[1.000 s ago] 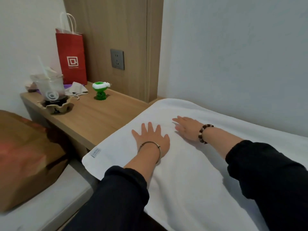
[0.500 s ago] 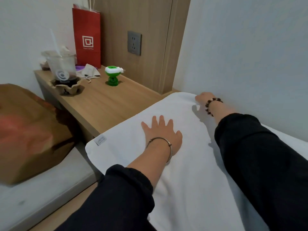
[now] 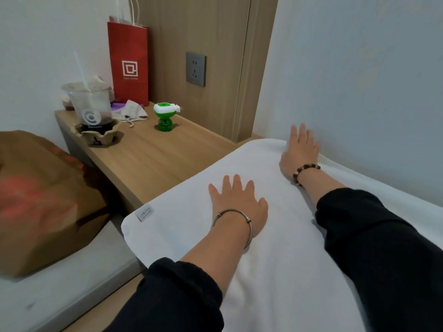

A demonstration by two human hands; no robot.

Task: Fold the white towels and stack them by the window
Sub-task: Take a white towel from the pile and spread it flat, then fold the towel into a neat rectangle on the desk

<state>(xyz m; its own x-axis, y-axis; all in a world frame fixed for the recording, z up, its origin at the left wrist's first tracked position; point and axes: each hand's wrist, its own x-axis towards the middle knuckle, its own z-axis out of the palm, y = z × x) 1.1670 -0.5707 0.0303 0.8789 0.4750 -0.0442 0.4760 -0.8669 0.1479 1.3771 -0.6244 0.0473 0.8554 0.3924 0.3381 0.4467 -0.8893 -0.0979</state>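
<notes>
Left hand [image 3: 237, 204], right hand [image 3: 301, 152] — both flat on one towel [image 3: 182, 226].

A: Blocked toward one o'clock?
B: Shut off by the pale wall [image 3: 359, 80] just behind the right hand [image 3: 300, 149]; no telling whether touching.
A: And twelve?
B: Closed by the wooden panel [image 3: 203, 32]. Below, bare shelf top [image 3: 155, 161], open from the towel [image 3: 187, 226] edge out toward eleven.
A: Farther out at ten and eleven?
B: Crowded: green bottle [image 3: 165, 117], cup [image 3: 92, 104] in a cardboard holder, red paper bag [image 3: 128, 58] at the back.
A: Nine?
B: Filled by a brown paper bag [image 3: 36, 200] on the grey pad [image 3: 60, 295]; passable at seven, in front.
</notes>
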